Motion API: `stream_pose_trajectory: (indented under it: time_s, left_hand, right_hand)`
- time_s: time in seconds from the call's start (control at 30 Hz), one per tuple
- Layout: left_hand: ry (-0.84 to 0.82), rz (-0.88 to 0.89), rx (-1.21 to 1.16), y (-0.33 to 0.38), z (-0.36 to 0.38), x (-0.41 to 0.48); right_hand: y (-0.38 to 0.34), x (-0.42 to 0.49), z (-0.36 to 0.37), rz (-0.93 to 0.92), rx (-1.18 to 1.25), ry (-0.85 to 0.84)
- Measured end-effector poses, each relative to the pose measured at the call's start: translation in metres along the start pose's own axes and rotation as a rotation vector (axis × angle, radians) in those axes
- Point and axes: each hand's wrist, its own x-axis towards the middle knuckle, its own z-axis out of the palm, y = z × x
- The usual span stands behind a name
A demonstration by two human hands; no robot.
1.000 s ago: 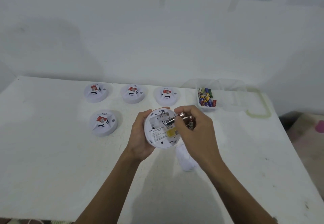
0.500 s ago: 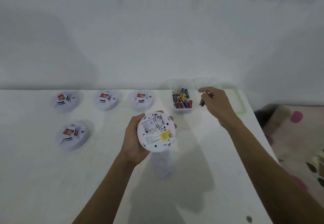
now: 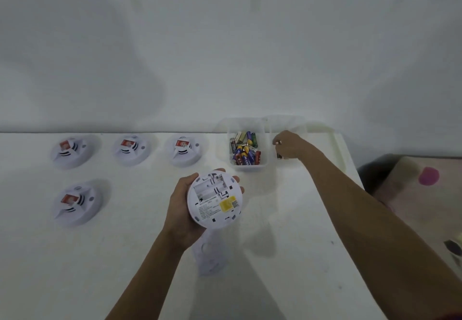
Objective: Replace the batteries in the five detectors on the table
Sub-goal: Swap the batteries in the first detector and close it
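One view only, the head camera.

Risk, as a judgement: the clear tub of batteries [image 3: 246, 150] and the second clear tub [image 3: 301, 125] stand touching, side by side. A spent cell dropped in the wrong one would likely go back into a detector unnoticed. The open detector [image 3: 216, 199] is carried by one hand alone, underside up, above the table [image 3: 112, 264]. A loosened hold would drop it onto the loose cover [image 3: 211, 257] lying just below. Its battery bay appears empty.

Fingers: the left hand [image 3: 180, 217] is spread wide round the open detector's rim, fingertips showing over the far edge and palm behind it. The right hand [image 3: 290, 144] reaches into the second tub with fingers bunched narrow and pointing down. A dark cell [image 3: 280, 156] shows at the fingertips. Whether they pinch it or only hover over it cannot be told.

Four other detectors [image 3: 130, 148] sit face-up on the table's left, well apart from both hands.
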Motion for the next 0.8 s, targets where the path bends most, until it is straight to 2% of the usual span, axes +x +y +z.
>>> stream_pose_trajectory:
  time_s: [0.1, 0.23, 0.47, 0.57, 0.7, 0.8]
  left_hand:
    - [0.014, -0.004, 0.007, 0.000, -0.001, 0.006]
    - [0.029, -0.003, 0.026, 0.003, -0.004, 0.011]
    - [0.046, -0.015, 0.032, 0.009, -0.007, 0.015]
    - [0.039, -0.012, 0.048, 0.012, -0.007, 0.015]
    - [0.017, -0.007, 0.026, 0.014, -0.009, 0.013]
    - [-0.001, -0.010, -0.005, 0.016, -0.011, 0.010]
  right_hand:
    - [0.008, 0.010, 0.004, 0.003, -0.068, -0.047]
    - [0.014, 0.014, 0.006, 0.017, -0.093, -0.017]
    - [0.020, 0.018, 0.007, -0.023, -0.155, 0.090]
    - [0.020, 0.019, 0.003, -0.046, -0.136, 0.227]
    - [0.008, 0.014, 0.000, -0.204, -0.088, 0.480]
    - [-0.008, 0.008, 0.004, -0.416, -0.129, 0.505]
